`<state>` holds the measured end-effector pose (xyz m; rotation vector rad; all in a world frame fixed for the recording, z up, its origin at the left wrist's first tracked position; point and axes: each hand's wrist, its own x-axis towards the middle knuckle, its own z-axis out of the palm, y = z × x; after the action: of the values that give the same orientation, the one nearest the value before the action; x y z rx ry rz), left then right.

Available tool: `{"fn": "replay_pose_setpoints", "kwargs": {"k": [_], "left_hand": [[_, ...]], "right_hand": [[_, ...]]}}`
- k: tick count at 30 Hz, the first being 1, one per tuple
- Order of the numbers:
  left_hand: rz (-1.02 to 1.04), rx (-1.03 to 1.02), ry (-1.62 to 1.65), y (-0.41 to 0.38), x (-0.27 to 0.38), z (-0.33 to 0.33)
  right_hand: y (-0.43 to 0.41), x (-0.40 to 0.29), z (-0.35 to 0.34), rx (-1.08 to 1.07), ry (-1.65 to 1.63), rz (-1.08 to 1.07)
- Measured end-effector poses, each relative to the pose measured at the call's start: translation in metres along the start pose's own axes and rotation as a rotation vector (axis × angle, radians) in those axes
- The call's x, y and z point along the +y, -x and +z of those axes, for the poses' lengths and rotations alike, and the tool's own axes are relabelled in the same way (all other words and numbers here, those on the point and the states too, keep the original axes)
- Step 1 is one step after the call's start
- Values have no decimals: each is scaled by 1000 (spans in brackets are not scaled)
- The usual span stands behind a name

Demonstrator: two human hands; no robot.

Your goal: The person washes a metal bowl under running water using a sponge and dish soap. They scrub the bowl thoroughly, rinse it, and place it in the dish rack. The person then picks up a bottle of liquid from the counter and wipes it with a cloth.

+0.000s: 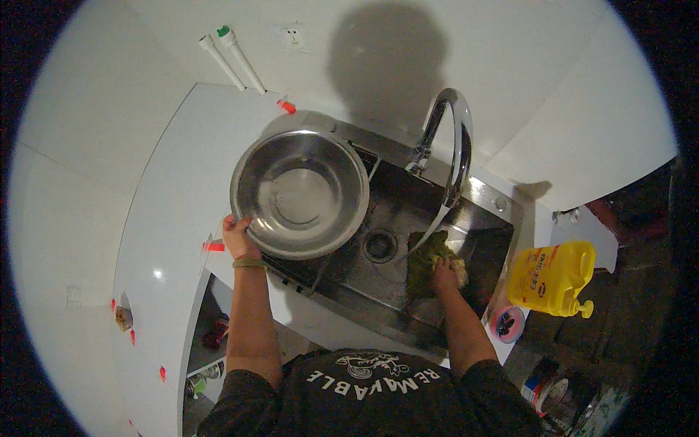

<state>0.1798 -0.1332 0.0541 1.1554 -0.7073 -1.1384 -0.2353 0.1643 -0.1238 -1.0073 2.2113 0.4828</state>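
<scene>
My left hand (238,237) grips the near left rim of a stainless steel basin (300,194), which is empty and sits over the left end of the sink. Inside the dark sink (349,284), at its right side, my right hand (446,276) rests on a crumpled green and yellowish cloth (426,257); its fingertips are partly hidden in the folds. Water (431,229) runs from the curved chrome faucet (464,147) down beside the cloth. The round drain (380,246) lies between the basin and the cloth.
A yellow pump jug (551,276) stands on the right, with a pink-rimmed round container (508,324) near it. White countertop (175,180) extends to the left, bearing red tape pieces (214,247). Two white pipes (243,60) rise at the back wall, left of a wall socket (293,36).
</scene>
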Motion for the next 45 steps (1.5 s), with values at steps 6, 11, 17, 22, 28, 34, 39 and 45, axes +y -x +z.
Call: {"fn": "replay_pose_setpoints", "kwargs": {"k": [6, 11, 17, 22, 28, 34, 39, 45], "left_hand": [[-44, 13, 63, 4, -4, 7], [-70, -14, 42, 8, 2, -8], [11, 106, -156, 21, 11, -5], [178, 170, -302, 44, 13, -11], [765, 51, -893, 73, 30, 22], [846, -240, -866, 129, 44, 63], [710, -502, -937, 160, 36, 82], [547, -756, -832, 172, 3, 88]], "right_hand": [[-33, 10, 65, 109, 90, -163], [-21, -17, 50, 65, -44, -156], [-10, -8, 35, 297, 71, -55], [2, 15, -27, 1038, 238, -83], [-42, 14, 24, 580, 282, -261], [-10, -15, 61, 455, 31, -49], [-25, -13, 63, 356, 138, -44], [-37, 5, 65, 439, -290, -69]]}}
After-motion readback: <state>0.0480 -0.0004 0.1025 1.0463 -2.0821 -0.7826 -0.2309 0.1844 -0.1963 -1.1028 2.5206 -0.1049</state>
